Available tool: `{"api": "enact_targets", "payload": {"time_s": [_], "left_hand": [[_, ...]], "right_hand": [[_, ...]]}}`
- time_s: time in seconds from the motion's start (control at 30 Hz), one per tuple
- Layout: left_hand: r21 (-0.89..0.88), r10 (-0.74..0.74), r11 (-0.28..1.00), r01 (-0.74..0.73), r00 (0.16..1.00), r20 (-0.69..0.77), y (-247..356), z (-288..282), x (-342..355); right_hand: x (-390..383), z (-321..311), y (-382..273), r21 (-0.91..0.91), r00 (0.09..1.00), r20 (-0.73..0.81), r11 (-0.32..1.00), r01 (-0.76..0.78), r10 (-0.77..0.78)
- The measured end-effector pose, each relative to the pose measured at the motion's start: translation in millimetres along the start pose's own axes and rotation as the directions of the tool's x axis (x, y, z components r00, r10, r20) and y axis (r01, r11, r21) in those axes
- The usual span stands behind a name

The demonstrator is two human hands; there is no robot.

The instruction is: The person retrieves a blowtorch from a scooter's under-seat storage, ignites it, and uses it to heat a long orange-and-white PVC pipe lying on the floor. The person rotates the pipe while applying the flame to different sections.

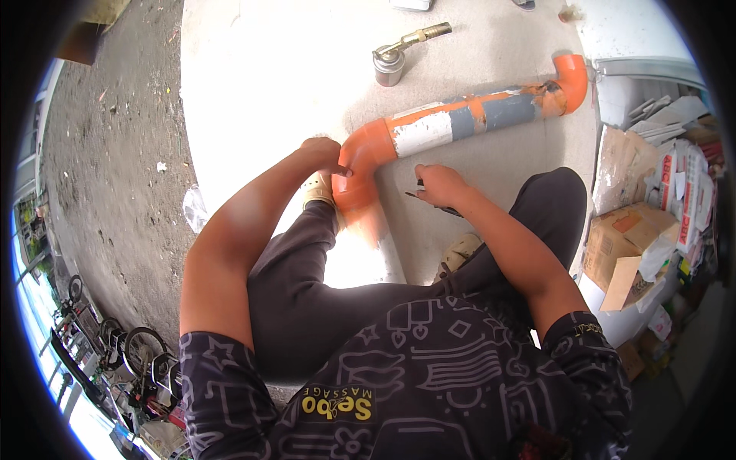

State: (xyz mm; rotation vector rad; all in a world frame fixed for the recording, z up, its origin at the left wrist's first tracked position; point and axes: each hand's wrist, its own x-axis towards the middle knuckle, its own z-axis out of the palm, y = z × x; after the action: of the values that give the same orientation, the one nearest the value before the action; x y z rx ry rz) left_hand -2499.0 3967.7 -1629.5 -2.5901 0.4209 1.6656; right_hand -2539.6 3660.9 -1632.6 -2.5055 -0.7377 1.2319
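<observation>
A bent pipe with orange elbow fittings lies across the pale floor between my legs. My left hand (320, 155) is against the left side of the near orange pipe elbow (366, 152), one digit laid over its front and the other fingers largely hidden. To the right of that elbow, my right hand (443, 186) is closed around a slim dark hand tool (438, 206). Its two thin ends stick out past the fingers, apart from the pipe; its exact kind is unclear. The straight pipe section (464, 116) has white, grey and orange patches and runs to a far orange elbow (570, 83).
Beyond the pipe stands a blowtorch on a small gas canister (389, 67). Cardboard boxes (625, 241) and stacked packages crowd the right side. Rough ground (123, 169) borders the slab at left, with a crumpled plastic bag (195, 208) at its edge and bicycles (142, 353) lower left.
</observation>
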Motion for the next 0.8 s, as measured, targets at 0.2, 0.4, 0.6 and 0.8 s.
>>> {"api": "enact_targets", "payload": {"time_s": [0.2,0.4,0.6,0.8], "left_hand": [[-0.372,-0.146,0.927,-0.044,0.873,-0.466,1.3,-49.1,-0.6],[-0.310,-0.167,0.934,-0.178,0.552,-0.817,10.0,-103.7,5.8],[-0.172,-0.056,0.977,-0.126,0.626,-0.778,22.2,-127.7,19.2],[-0.019,0.086,0.981,-0.191,0.527,-0.846,15.1,-108.3,14.0]], "right_hand": [[5.3,-9.0,11.1,0.424,0.990,-0.137,0.902,0.077,-0.020],[25.2,-28.2,15.3,0.577,0.901,-0.403,0.809,0.115,0.160],[22.0,-16.5,4.8,0.692,0.946,-0.233,0.722,0.000,0.224],[18.7,-7.0,0.2,0.694,0.950,-0.243,0.720,0.028,0.197]]}}
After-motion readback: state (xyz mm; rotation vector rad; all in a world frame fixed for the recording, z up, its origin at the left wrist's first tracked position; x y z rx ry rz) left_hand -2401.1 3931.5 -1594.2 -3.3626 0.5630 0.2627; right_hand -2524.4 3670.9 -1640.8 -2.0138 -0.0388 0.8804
